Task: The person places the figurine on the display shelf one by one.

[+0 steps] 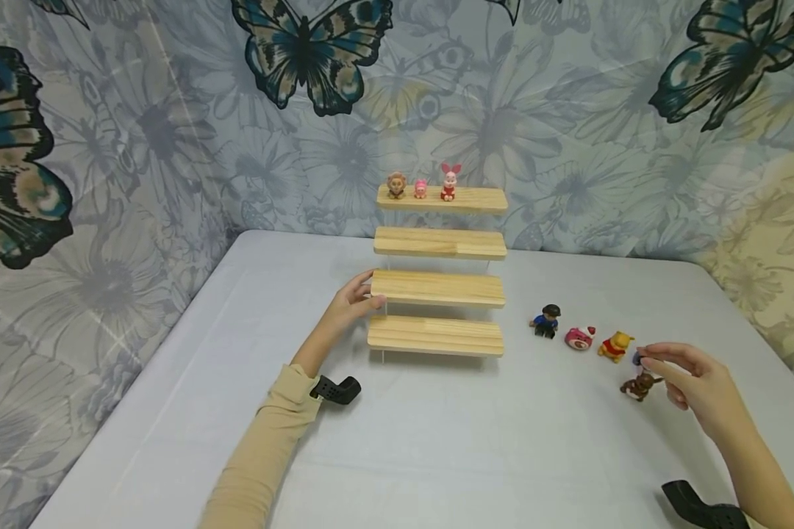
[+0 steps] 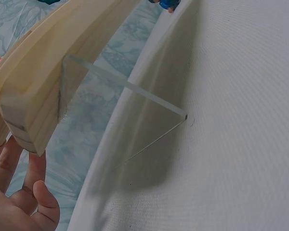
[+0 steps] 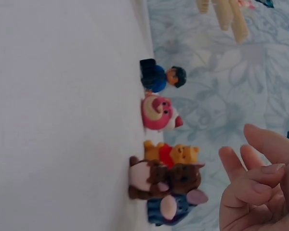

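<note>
My left hand [image 1: 356, 297] grips the left end of a four-tier wooden display stand [image 1: 437, 288] at its second board from the bottom. In the left wrist view the fingers [image 2: 36, 168] reach under the board, beside a clear support. My right hand [image 1: 698, 378] hovers with bent fingers over a blue donkey figurine [image 3: 171, 208] and a brown figurine [image 1: 637, 386]; the right wrist view shows space between hand and toys. Beside them stand a yellow bear figurine in red [image 1: 615, 346], a pink bear-head figurine [image 1: 579, 338] and a dark-capped figure in blue [image 1: 545, 322].
On the top board are a lion figurine [image 1: 396, 185], a small pink figurine [image 1: 420, 189] and a pink long-eared figurine [image 1: 449, 182]. A white-covered table [image 1: 476, 448] carries the stand. Patterned butterfly cloth [image 1: 569, 147] hangs behind and at the sides.
</note>
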A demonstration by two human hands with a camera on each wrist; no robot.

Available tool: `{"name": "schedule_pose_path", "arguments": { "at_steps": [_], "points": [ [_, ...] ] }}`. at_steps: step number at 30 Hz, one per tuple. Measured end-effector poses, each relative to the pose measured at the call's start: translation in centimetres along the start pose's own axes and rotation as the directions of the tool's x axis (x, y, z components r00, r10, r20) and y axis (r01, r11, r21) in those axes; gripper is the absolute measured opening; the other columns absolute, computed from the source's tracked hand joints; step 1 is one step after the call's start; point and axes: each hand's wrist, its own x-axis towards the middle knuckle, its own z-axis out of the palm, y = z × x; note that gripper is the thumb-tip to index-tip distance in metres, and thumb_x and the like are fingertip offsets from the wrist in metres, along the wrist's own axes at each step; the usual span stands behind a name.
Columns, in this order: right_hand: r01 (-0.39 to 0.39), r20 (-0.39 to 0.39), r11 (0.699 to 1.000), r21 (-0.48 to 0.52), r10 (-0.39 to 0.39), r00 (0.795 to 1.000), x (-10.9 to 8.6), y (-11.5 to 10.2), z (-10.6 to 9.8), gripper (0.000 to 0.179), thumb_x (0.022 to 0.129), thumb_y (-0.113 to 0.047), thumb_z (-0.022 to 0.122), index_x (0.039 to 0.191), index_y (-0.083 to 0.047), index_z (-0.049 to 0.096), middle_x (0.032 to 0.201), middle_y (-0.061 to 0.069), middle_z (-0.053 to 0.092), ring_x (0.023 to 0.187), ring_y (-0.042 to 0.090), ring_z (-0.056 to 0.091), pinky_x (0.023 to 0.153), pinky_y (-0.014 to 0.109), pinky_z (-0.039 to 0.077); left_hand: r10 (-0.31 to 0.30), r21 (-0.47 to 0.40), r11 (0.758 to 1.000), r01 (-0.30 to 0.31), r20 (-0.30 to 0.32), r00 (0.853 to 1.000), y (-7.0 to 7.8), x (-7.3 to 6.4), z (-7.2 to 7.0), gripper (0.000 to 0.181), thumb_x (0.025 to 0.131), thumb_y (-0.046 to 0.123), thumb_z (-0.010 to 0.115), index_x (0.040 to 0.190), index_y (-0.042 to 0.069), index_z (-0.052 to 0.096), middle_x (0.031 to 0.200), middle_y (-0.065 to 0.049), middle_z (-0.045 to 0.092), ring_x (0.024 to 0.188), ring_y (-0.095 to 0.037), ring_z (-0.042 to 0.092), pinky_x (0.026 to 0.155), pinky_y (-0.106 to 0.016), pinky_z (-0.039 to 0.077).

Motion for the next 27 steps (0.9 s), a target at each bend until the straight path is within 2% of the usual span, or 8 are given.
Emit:
{"name": "schedule_pose_path", "arguments": {
  "at_steps": [5, 7, 11, 15, 18, 22, 27],
  "points": [
    [-0.050, 0.010, 0.998, -0.036, 0.050, 0.999, -0.3, 0.9, -0.3, 0.018, 0.087, -0.007, 0.059, 0.103, -0.013, 0.063, 0.089, -0.011, 0.064, 0.043, 0.013, 0.032, 0.043, 0.036, 0.019, 0.015, -0.007, 1.000, -0.015, -0.009, 1.000, 0.0, -0.1, -0.4, 0.069, 0.084, 0.023, 0.063, 0.141, 0.009, 0.026, 0.115, -0.015, 0.054, 0.099, -0.026, 0.054, 0.088, -0.046, 0.036],
    [-0.045, 0.037, 0.999, -0.009, 0.046, 0.998, -0.4, 1.2, -0.3, 0.020, 0.087, -0.005, 0.057, 0.104, -0.013, 0.063, 0.091, -0.011, 0.064, 0.043, 0.013, 0.032, 0.044, 0.036, 0.018, 0.018, -0.010, 1.000, -0.018, -0.004, 1.000, 0.2, -0.2, -0.4, 0.068, 0.085, 0.020, 0.062, 0.141, 0.007, 0.025, 0.115, -0.016, 0.054, 0.099, -0.026, 0.054, 0.088, -0.046, 0.036],
    [-0.040, 0.083, 0.999, 0.030, 0.037, 0.996, -0.5, 1.6, -0.6, 0.024, 0.087, 0.000, 0.055, 0.102, -0.016, 0.064, 0.091, -0.011, 0.064, 0.043, 0.012, 0.030, 0.045, 0.036, 0.016, 0.005, -0.019, 1.000, -0.004, 0.010, 1.000, 1.7, -0.7, 0.1, 0.064, 0.086, 0.010, 0.057, 0.141, 0.004, 0.024, 0.117, -0.021, 0.051, 0.098, -0.027, 0.052, 0.090, -0.050, 0.032],
    [-0.096, 0.058, 0.993, -0.068, 0.100, 0.993, -0.4, 2.0, -0.9, 0.028, 0.087, -0.004, 0.058, 0.097, -0.029, 0.064, 0.083, -0.014, 0.060, 0.043, 0.008, 0.032, 0.041, 0.034, 0.020, 0.002, -0.019, 1.000, -0.001, 0.020, 1.000, 2.8, -1.1, 0.6, 0.063, 0.087, 0.006, 0.054, 0.141, 0.002, 0.022, 0.117, -0.025, 0.050, 0.095, -0.025, 0.051, 0.090, -0.053, 0.029],
    [-0.157, 0.036, 0.972, -0.173, 0.165, 0.986, -0.3, 2.5, -1.1, 0.026, 0.086, -0.012, 0.061, 0.094, -0.038, 0.060, 0.078, -0.013, 0.056, 0.045, 0.006, 0.036, 0.039, 0.031, 0.027, 0.000, -0.017, 1.000, 0.000, 0.019, 1.000, 2.7, -1.1, 0.6, 0.063, 0.087, 0.006, 0.054, 0.141, 0.002, 0.022, 0.117, -0.025, 0.050, 0.094, -0.024, 0.052, 0.090, -0.053, 0.030],
    [-0.205, 0.018, 0.944, -0.259, 0.217, 0.976, -0.5, 2.9, -1.2, 0.026, 0.085, -0.021, 0.063, 0.094, -0.044, 0.054, 0.076, -0.013, 0.055, 0.046, 0.008, 0.037, 0.041, 0.029, 0.032, -0.006, -0.016, 1.000, 0.006, 0.017, 1.000, 2.2, -0.8, 0.6, 0.063, 0.087, 0.006, 0.055, 0.141, 0.001, 0.022, 0.118, -0.024, 0.050, 0.095, -0.024, 0.052, 0.089, -0.052, 0.031],
    [-0.261, -0.005, 0.927, -0.270, 0.269, 0.963, -0.5, 3.1, -1.2, 0.029, 0.083, -0.025, 0.065, 0.092, -0.049, 0.053, 0.077, -0.013, 0.054, 0.047, 0.008, 0.038, 0.042, 0.028, 0.034, -0.016, -0.025, 1.000, 0.016, 0.010, 1.000, 0.7, 0.0, 0.0, 0.064, 0.087, 0.009, 0.058, 0.141, 0.007, 0.025, 0.119, -0.020, 0.051, 0.095, -0.025, 0.053, 0.088, -0.049, 0.034]
  ]
}}
